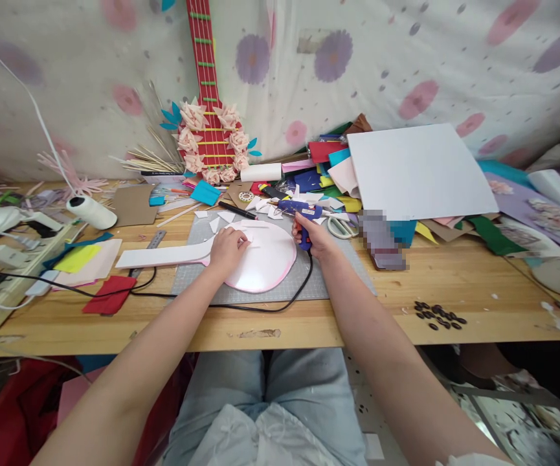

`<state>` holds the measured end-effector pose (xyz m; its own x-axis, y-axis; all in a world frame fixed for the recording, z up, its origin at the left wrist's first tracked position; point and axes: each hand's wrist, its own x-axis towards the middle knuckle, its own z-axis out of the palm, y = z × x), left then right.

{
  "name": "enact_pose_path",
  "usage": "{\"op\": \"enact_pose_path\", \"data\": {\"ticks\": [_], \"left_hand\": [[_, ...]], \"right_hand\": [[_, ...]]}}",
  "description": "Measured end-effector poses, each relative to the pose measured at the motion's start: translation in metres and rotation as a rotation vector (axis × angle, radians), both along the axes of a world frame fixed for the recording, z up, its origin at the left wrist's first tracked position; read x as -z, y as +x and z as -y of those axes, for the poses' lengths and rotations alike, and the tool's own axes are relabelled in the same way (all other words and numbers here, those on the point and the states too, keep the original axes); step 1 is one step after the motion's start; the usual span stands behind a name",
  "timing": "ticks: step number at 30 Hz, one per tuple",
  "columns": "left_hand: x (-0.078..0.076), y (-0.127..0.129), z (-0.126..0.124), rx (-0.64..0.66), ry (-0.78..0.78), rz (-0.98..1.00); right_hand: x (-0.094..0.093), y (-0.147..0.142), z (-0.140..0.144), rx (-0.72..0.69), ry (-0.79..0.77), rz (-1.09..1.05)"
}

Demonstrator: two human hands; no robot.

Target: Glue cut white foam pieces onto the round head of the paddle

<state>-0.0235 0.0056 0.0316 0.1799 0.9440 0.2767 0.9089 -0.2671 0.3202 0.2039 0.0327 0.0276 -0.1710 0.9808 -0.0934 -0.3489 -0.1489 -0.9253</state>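
Note:
My right hand (316, 238) is wrapped round the handle of a blue hot glue gun (303, 210), its nozzle pointing left over scraps. A black cord trails from the handle across the table. On a grey cutting mat (342, 272) lies a white guitar-shaped board (267, 262) with a pink edge and a long neck reaching left. My left hand (230, 252) rests over the left part of its round body, fingertips and thumb pinched together. Thin pale strips show on the board near the fingers; whether the fingers hold one is too small to tell.
Behind the mat stand a red paper guitar (210, 136) with pink flowers, white scraps, a black marker (237, 210) and scissors (342, 226). A white sheet (420, 175) leans at right above dark oval beads (439, 316). A thread spool (91, 211) and power strip (27, 278) sit left.

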Motion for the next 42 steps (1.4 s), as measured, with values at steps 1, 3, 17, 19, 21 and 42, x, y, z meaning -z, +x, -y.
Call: {"op": "enact_pose_path", "data": {"ticks": [1,3,17,19,21,42], "left_hand": [[-0.001,0.000,-0.001,-0.005,-0.008,-0.005],[-0.003,0.000,-0.002,-0.010,-0.019,-0.013],[-0.011,-0.008,-0.007,0.027,0.019,0.102],[-0.019,-0.021,-0.013,-0.026,0.059,0.156],[-0.026,-0.037,-0.020,-0.115,0.081,0.185],[-0.010,-0.066,-0.067,-0.402,-0.120,0.138]], "right_hand": [[0.001,0.000,0.000,-0.002,0.000,0.007],[0.001,-0.002,0.000,-0.003,0.002,0.020],[0.003,-0.008,0.001,0.034,-0.019,-0.033],[0.004,-0.009,-0.001,0.063,-0.018,-0.067],[0.004,-0.008,-0.003,0.097,-0.032,-0.112],[0.001,-0.004,-0.007,0.190,-0.155,-0.270]]}}
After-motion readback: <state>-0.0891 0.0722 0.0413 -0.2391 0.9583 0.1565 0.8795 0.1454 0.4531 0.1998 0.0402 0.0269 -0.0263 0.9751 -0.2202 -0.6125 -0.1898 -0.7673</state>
